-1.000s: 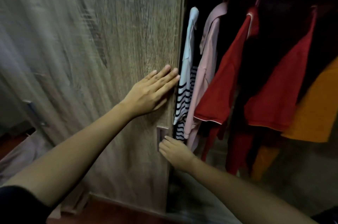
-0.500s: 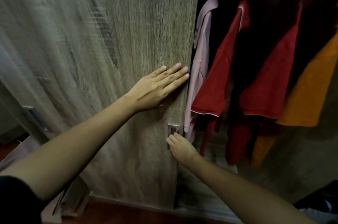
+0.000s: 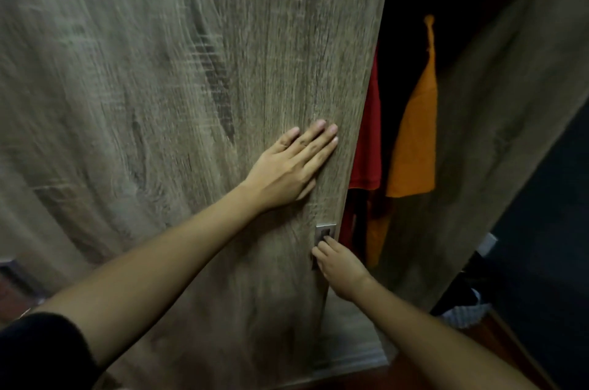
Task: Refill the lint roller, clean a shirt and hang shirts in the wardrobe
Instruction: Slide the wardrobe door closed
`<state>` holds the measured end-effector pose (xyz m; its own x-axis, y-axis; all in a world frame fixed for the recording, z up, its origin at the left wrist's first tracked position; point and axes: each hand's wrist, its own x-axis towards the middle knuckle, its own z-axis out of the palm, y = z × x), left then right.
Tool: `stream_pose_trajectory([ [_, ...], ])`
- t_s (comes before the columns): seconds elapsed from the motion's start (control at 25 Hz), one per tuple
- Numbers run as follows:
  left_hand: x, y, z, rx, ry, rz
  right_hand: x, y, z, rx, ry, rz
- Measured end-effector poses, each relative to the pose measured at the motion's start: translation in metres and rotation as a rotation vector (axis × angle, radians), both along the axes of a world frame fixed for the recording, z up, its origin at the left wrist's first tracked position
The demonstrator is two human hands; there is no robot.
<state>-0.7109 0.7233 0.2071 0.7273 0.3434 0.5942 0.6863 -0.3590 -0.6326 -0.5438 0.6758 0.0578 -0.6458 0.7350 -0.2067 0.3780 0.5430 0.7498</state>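
A grey-brown wood-grain sliding wardrobe door (image 3: pixel 191 102) fills most of the view. My left hand (image 3: pixel 293 166) presses flat on it near its right edge, fingers straight. Lower down, my right hand (image 3: pixel 338 265) has its fingers hooked into the door's recessed metal handle (image 3: pixel 325 231). In the narrow dark gap to the right hang a red shirt (image 3: pixel 368 147) and an orange shirt (image 3: pixel 416 147). The other shirts are hidden behind the door.
The wardrobe's right side panel (image 3: pixel 484 134) slants along the right of the gap. A dark surface (image 3: pixel 548 214) lies beyond it, with a pale checked cloth (image 3: pixel 468 313) low down. Reddish floor (image 3: pixel 497 354) shows at the bottom right.
The door has slid to the right with both hands on it. The striped, pink and one red shirt are now covered; the gap is much narrower.
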Motion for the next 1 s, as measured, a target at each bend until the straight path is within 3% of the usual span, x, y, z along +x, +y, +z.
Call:
stream_pose_trajectory([
  [0.2, 0.069, 0.017, 0.002, 0.018, 0.036, -0.061, 0.063, 0.008, -0.003, -0.034, -0.041, -0.159],
  [0.64, 0.167, 0.037, -0.002, 0.065, 0.067, -0.072, 0.163, 0.023, 0.006, -0.069, 0.028, -0.255],
  [1.0, 0.231, 0.044, -0.004, 0.134, 0.081, -0.027, 0.242, 0.032, 0.006, -0.076, 0.027, -0.117],
])
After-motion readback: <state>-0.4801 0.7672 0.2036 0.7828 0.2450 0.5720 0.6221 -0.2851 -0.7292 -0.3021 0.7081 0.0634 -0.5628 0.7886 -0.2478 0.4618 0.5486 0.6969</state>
